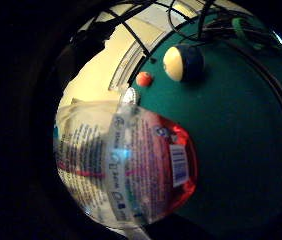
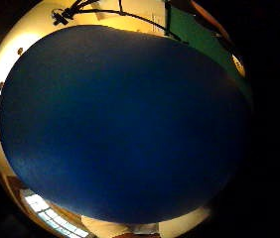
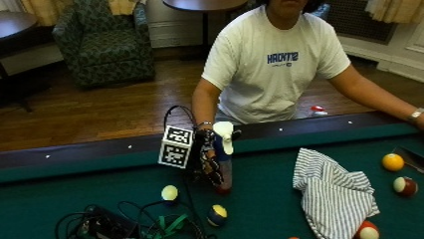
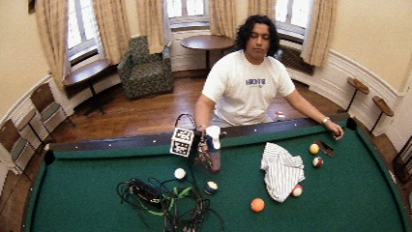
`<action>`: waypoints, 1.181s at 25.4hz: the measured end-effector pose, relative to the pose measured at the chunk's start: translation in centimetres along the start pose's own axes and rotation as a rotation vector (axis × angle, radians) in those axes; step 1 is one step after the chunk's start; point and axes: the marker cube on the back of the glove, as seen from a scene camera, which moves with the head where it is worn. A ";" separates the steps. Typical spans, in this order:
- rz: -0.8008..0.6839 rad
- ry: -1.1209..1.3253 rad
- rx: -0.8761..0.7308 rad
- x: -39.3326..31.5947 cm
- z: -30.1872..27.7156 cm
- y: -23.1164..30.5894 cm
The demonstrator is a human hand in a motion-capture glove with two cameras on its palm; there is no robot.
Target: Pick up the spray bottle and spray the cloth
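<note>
In the outside view the spray bottle [image 3: 224,149] stands upright near the table's rail, with a white trigger head on top and a reddish base down at the green felt. My gloved right hand [image 3: 208,160] grips the bottle's body from the side, fingers curled round it. The striped cloth [image 3: 334,191] lies crumpled on the felt to the right, well apart from the bottle. In the little finger side palm view the bottle's printed label [image 1: 126,165] fills the near part. A dark blue surface [image 2: 125,124] covers the thumb side palm view.
A pale yellow ball [image 3: 169,192] and a blue-striped ball [image 3: 216,215] lie near the bottle. A tangle of black cables [image 3: 126,224] is at the front left. More balls [image 3: 392,162] sit right of the cloth. The bare left hand [image 4: 334,131] rests on the far rail.
</note>
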 end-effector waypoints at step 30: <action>-0.043 -0.104 0.296 -5.8 0.3 -2.3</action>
